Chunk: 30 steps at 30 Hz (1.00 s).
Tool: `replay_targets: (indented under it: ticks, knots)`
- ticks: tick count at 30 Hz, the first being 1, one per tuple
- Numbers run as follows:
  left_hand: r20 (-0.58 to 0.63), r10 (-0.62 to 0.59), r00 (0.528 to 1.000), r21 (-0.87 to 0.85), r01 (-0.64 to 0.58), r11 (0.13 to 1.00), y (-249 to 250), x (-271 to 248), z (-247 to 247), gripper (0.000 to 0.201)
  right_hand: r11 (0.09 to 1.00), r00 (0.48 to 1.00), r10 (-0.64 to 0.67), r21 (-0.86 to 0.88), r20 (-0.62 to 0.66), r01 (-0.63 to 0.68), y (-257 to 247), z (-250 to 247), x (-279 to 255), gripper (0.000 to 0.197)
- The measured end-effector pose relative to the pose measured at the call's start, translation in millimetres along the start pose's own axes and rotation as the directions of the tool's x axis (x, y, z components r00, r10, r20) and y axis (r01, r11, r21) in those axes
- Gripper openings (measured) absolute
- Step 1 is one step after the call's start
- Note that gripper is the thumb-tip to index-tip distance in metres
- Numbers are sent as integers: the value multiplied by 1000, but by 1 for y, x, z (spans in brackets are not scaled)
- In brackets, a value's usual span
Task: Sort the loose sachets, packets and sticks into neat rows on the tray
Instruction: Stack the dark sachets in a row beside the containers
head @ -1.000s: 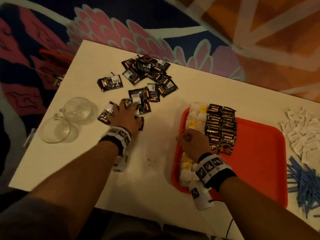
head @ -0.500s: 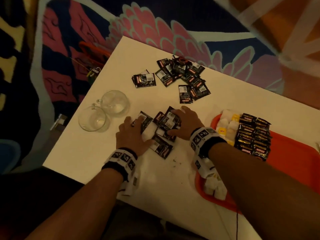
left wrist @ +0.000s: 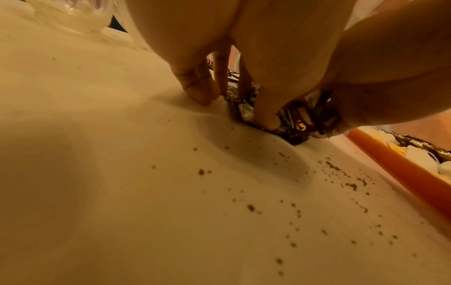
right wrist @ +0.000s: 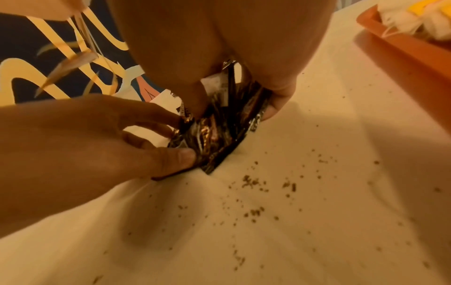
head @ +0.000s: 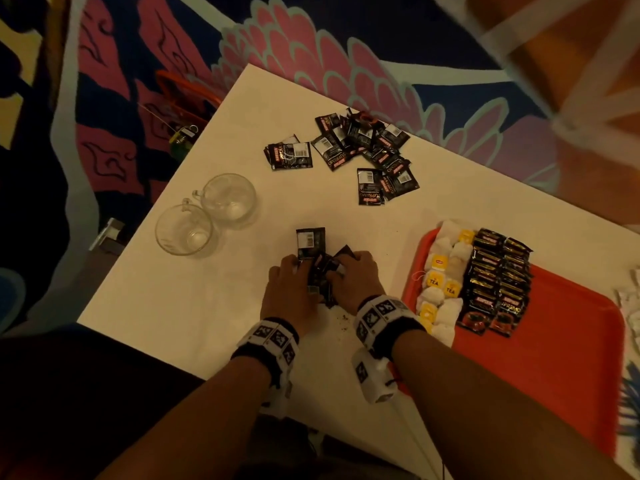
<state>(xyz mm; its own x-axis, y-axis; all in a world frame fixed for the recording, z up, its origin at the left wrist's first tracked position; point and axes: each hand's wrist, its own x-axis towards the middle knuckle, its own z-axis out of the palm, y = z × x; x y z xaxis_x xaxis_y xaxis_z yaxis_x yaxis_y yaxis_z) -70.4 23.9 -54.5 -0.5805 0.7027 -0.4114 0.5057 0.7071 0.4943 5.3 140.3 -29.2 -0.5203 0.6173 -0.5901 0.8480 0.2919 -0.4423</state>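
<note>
Both hands meet near the table's front and squeeze a bunch of black coffee sachets (head: 320,271) between them. My left hand (head: 289,289) grips the bunch from the left, with one sachet (head: 310,241) sticking out beyond its fingers. My right hand (head: 356,277) holds it from the right. In the right wrist view the sachets (right wrist: 219,133) stand on edge between my right fingers (right wrist: 275,104) and the left hand's thumb (right wrist: 175,158). More black sachets (head: 363,150) lie loose at the back. On the orange tray (head: 561,348), tea bags (head: 440,282) and black sachets (head: 498,282) lie in rows.
Two empty glass cups (head: 207,216) stand to the left of the hands. Dark crumbs (left wrist: 341,183) speckle the white table (head: 194,292) beside the tray rim (left wrist: 402,169). White sachets (head: 628,306) and blue sticks (head: 630,403) show at the right edge.
My right hand came off the tray and over to the left hand. Both hands then drew together, pulling the spread sachets into one tight bunch.
</note>
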Motion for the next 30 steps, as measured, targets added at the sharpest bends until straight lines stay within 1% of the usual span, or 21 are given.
replay_targets:
  ticks: [3,6,8,10,12,13,14,15,17,19,20,22,24,27,28,30]
  knots:
    - [-16,25,1000,-40,-26,999,-4,3,-1,50,999,998,33,9,62,-33,-4,5,-4,46]
    - [-16,36,999,-121,-37,992,-3,5,-3,40,998,996,36,42,79,-40,-10,7,-4,48]
    - [-15,37,999,-137,-39,990,-2,6,-4,35,985,997,61,161,47,-68,-12,6,-6,53]
    - [-14,47,999,-135,-49,990,-2,5,-4,31,950,996,91,299,18,-92,-13,6,-9,64]
    - [2,62,998,-147,-61,987,-2,4,-6,27,918,994,108,383,20,-108,-13,6,-11,78]
    - [17,76,997,-151,-73,986,-2,4,-8,25,908,993,118,401,27,-119,-14,5,-12,80]
    - [37,93,995,-157,-86,984,-3,5,-8,23,909,992,123,398,32,-126,-14,5,-11,77]
    - [53,110,993,-165,-99,981,-3,6,-8,23,920,992,118,373,39,-124,-15,4,-9,70]
    - [74,119,990,-187,-103,977,-4,8,-9,24,947,995,90,303,53,-102,-15,2,-5,48]
    - [66,94,993,-206,-78,976,-3,8,-9,28,954,996,80,287,46,-90,-17,0,-3,30]
    - [59,74,996,-221,-59,974,-3,7,-8,29,949,995,87,302,40,-95,-17,-1,-3,25]
    - [52,39,998,-266,-24,964,-2,6,-8,32,942,995,102,319,22,-103,-17,-1,-4,21]
    - [27,19,999,-290,-10,957,-3,4,-8,40,943,995,95,320,7,-92,-15,1,-4,20]
    - [-76,-74,994,-243,53,969,-9,-2,-11,57,939,995,102,331,-17,-90,-8,-2,-3,22]
    - [-75,-126,989,-220,107,970,-10,-5,-14,58,940,994,105,329,-28,-90,-6,-4,-3,21]
    - [20,-225,974,-129,226,966,-6,-13,-19,49,945,993,114,310,-29,-99,-2,-8,-4,20]
